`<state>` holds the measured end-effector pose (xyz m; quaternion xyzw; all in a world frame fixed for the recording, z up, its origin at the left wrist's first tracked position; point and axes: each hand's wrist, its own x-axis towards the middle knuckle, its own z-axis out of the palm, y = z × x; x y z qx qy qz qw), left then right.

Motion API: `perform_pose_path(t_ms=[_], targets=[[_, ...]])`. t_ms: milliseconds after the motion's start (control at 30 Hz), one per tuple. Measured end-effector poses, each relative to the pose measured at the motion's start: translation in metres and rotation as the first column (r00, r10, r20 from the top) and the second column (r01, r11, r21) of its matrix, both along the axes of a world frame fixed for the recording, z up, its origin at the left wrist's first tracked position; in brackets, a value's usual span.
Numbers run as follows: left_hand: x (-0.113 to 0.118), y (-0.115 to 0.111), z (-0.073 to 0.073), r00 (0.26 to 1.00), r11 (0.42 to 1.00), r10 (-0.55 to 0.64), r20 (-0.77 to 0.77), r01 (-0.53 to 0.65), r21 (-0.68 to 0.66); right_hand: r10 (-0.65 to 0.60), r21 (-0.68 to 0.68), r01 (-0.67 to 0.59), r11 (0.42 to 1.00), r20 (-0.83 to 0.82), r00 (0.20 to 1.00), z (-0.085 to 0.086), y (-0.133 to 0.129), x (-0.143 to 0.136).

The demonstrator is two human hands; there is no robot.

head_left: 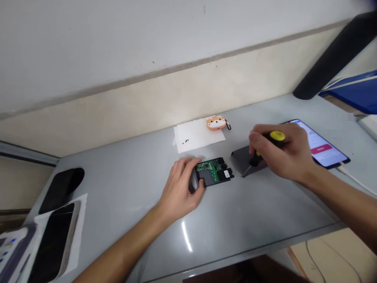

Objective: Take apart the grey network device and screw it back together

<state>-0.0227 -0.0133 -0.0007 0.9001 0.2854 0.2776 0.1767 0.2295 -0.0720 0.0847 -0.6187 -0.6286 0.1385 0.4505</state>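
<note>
My left hand point(184, 184) grips the left end of a small black device with its green circuit board point(210, 169) exposed, fingers at the far edge and thumb at the near one. The device lies on the grey table point(126, 220). In my right hand point(282, 151) is a screwdriver point(277, 136) with a yellow and black handle, fingers wrapped around it. Its thin tip points down and left, a little right of the device and apart from it. Under the screwdriver lies a dark flat cover plate point(240, 158), partly hidden by my right hand.
Several tiny black screws point(185, 141) lie on white paper point(196, 135) beside an orange animal-faced case point(216, 123). At the right, a lit phone point(326, 145) is plugged into a cable. Another phone point(53, 243) and a black object point(57, 188) sit at the left. A black post point(332, 59) rises behind.
</note>
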Motion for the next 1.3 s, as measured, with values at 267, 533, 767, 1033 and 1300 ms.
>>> perform_pose_path(t_ms=[267, 533, 767, 1033, 1300], targets=[[0.0, 0.001, 0.0, 1.0, 1.0, 0.008, -0.01, -0.008, -0.007, 0.004, -0.042, -0.006, 0.999, -0.059, 0.998, -0.003, 0.004, 0.003], [0.0, 0.0, 0.001, 1.0, 0.999, 0.014, 0.016, -0.013, -0.047, -0.076, 0.177, 0.117, 0.977, -0.224, 0.972, 0.015, 0.016, -0.013], [-0.002, 0.004, -0.001, 0.988, 0.998, 0.065, 0.137, -0.061, -0.031, 0.152, 0.112, -0.129, 0.985, -0.222, 0.963, 0.009, 0.02, -0.028], [0.001, 0.011, -0.006, 0.98, 0.996, 0.08, 0.181, -0.073, -0.041, 0.091, 0.053, -0.078, 0.996, -0.321, 0.943, -0.001, 0.026, -0.025], [0.0, 0.016, -0.009, 0.977, 0.996, 0.092, 0.193, -0.092, -0.007, 0.033, -0.021, -0.05, 0.999, -0.497, 0.867, -0.007, 0.032, -0.022]])
